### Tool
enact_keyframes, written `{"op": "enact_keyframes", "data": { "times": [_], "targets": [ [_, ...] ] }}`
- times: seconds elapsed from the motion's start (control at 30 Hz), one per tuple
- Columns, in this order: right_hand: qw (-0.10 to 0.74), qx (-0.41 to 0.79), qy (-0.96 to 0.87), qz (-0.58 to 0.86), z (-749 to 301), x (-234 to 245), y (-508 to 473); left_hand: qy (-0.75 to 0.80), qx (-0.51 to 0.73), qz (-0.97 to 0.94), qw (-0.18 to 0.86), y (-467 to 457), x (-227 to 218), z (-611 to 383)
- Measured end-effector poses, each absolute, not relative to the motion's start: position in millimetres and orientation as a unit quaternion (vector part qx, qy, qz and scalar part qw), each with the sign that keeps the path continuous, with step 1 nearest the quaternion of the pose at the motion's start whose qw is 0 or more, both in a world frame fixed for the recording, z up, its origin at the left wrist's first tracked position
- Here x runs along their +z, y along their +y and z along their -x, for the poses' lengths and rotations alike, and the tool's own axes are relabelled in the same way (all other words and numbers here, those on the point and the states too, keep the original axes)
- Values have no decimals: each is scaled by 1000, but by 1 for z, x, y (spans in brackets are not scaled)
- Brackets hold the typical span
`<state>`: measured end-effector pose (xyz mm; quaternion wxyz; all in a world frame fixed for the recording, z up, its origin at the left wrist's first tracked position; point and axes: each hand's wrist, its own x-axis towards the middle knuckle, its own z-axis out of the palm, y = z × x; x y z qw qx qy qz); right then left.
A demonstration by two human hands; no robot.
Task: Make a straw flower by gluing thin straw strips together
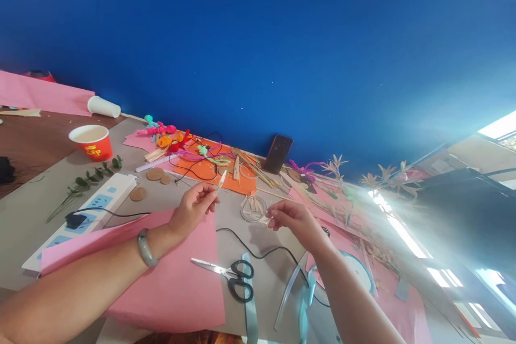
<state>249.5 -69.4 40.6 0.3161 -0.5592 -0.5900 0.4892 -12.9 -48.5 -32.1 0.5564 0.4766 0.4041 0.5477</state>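
My left hand [196,205] is closed in a pinch, holding up a small cream petal-shaped piece [221,178] between thumb and fingers. Opposite it, my right hand [292,219] pinches another small pale piece [264,221], whose kind I cannot make out. Between the hands lies a clear round dish or ring [253,208] with several thin pale slips in it, beside my right fingertips. Below both hands, black-handled scissors [229,273] rest partly over a light blue ribbon [250,301]. Under my left forearm is a pink paper sheet [181,279].
A power strip [116,192], a red paper cup [92,142] and a leafy green sprig [86,180] are at left. Orange paper [245,185] and tangled cords lie at the back. A phone [278,153] leans against the blue wall [258,54]. Dried stems [374,252] lie at right.
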Motion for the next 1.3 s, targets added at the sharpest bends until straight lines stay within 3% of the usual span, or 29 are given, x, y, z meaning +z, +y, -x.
{"op": "enact_keyframes", "data": {
  "times": [0.33,1.3],
  "targets": [
    [433,618,-441,486,-193,29,-58,390,517,-465,604,-50,-25,10],
    [514,607,-419,438,-154,6,-52,425,481,-460,613,-55,-27,10]
  ]
}}
